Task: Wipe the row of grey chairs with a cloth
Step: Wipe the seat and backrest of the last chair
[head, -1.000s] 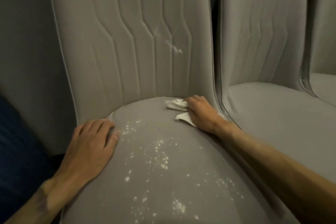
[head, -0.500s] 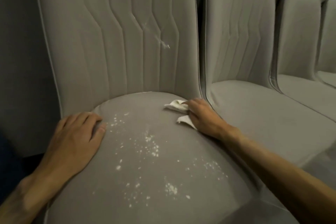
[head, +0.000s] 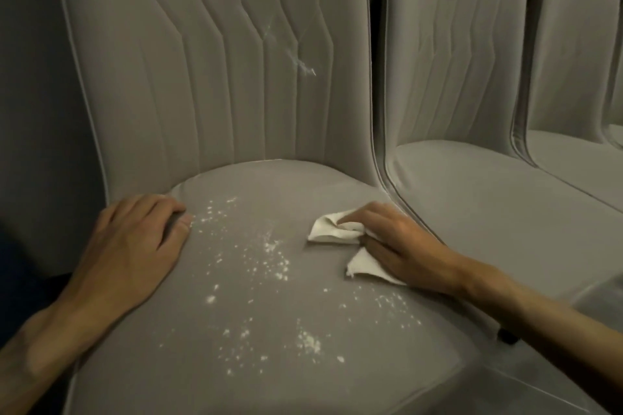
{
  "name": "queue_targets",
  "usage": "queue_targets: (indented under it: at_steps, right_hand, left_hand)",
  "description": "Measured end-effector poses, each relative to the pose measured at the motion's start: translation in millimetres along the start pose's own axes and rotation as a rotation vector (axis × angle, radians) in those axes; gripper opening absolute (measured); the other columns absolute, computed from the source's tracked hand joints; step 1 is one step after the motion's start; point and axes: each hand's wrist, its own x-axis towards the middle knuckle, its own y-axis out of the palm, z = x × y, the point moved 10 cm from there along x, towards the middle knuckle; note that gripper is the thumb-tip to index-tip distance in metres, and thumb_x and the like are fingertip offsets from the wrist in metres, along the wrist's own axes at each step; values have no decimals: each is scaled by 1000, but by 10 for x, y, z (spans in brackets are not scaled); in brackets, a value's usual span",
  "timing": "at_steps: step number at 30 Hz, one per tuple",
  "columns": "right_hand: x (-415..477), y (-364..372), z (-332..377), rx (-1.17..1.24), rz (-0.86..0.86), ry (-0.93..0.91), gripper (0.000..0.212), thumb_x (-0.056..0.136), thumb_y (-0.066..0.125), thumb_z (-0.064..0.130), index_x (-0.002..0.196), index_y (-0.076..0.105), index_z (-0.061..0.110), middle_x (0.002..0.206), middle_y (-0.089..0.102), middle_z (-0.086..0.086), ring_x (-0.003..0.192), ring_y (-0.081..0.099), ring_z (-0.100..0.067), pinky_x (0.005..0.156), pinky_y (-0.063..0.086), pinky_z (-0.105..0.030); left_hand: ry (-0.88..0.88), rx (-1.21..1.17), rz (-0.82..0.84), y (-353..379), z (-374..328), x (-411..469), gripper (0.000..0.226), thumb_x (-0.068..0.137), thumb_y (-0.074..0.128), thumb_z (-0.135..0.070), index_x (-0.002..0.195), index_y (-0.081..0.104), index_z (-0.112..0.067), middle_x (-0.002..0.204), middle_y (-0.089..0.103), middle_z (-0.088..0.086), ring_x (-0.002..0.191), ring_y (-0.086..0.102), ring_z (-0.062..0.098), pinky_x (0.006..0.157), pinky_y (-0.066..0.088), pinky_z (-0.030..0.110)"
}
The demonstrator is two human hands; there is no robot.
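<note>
The right grip (head: 387, 239) is clenched on the crumpled white cloth (head: 332, 229), pressed to the seat (head: 269, 364) near its right edge; left grip (head: 135, 246) released, flat at the left edge. The cloth looks light and limp: best held bunched under the fingers (head: 357, 217)

Matt grey fabric chair (head: 236, 77), powder-flecked; crumpled white cloth (head: 332, 229).

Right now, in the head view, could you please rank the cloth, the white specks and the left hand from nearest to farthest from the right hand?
1. The cloth: bunched under the right hand, on the right side of the seat.
2. The white specks: scattered over the seat's middle, between the two hands.
3. The left hand: flat on the seat's left edge.
</note>
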Motion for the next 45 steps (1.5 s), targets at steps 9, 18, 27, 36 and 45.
queue_targets:
  at_steps: [9,18,27,36,45]
  right_hand:
    - [301,-83,-160,-53,-90,135,28,96,53,5,123,61,4,114,57,-14,106,55,-28,96,43,-31]
    - [242,-258,-511,-133,-101,251,17,100,51,9,106,60,-5,108,53,-21,103,54,-37,91,42,-39]
    - [-116,-107,-57,-72,-17,29,21,102,49,19,120,58,12,113,52,-2,104,54,-17,94,44,-26]
    - [41,-40,-20,-57,-52,65,21,101,49,19,115,60,7,108,53,-5,100,54,-21,90,44,-29]
    - [-162,-218,-151,-60,-158,210,17,101,51,12,115,60,8,108,53,-7,101,56,-27,89,46,-36]
  left_hand:
    - [-5,-20,35,-35,-77,15,48,97,32,-51,114,66,-21,118,66,3,113,56,28,103,35,48]
    - [-1,-4,29,-29,-59,4,46,98,32,-51,114,64,-22,118,65,1,112,55,26,102,33,44]
    - [-2,-6,41,-24,-59,17,48,98,32,-51,116,65,-21,120,66,3,114,57,28,104,32,45]
    - [12,-12,23,-6,-26,21,43,99,33,-52,112,63,-26,115,64,-2,110,54,23,101,33,44]
    - [27,12,-8,16,9,40,38,99,35,-50,109,63,-26,113,65,-2,107,55,23,96,32,41]
